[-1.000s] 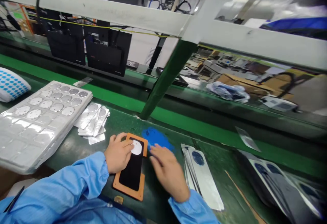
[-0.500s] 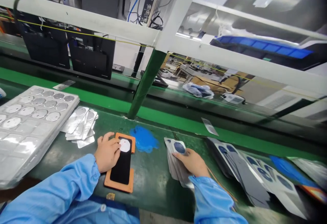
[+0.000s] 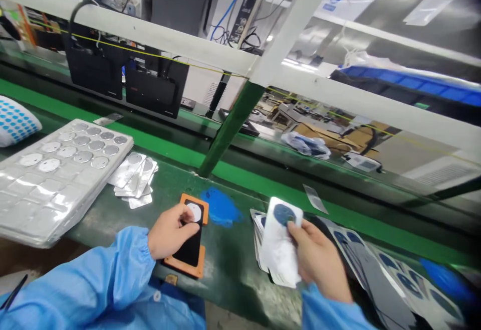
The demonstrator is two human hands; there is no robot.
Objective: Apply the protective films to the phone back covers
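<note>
My left hand point(image 3: 173, 230) is over an orange fixture point(image 3: 203, 208) that holds a black plate point(image 3: 192, 245). Its fingers are curled in against a white round disc point(image 3: 194, 211) at the plate's upper end, partly covering it. My right hand point(image 3: 319, 252) grips the right edge of a thin silver card point(image 3: 280, 242), thumb on its face. The card has a dark blue circle near its top and is lifted and tilted. Behind and under it shows a stack of similar cards point(image 3: 259, 237).
At left stands a clear plastic tray point(image 3: 41, 189) with silver round discs in part of its pockets. Beside it lie silver cards point(image 3: 135, 179). A blue patch point(image 3: 221, 207) marks the bench. More cards point(image 3: 353, 255) lie at right. A green post point(image 3: 229, 124) rises at the back.
My right hand has raised a silver card off the stack, towards me. My left fingers have curled more tightly at the white disc. The view has shifted left.
</note>
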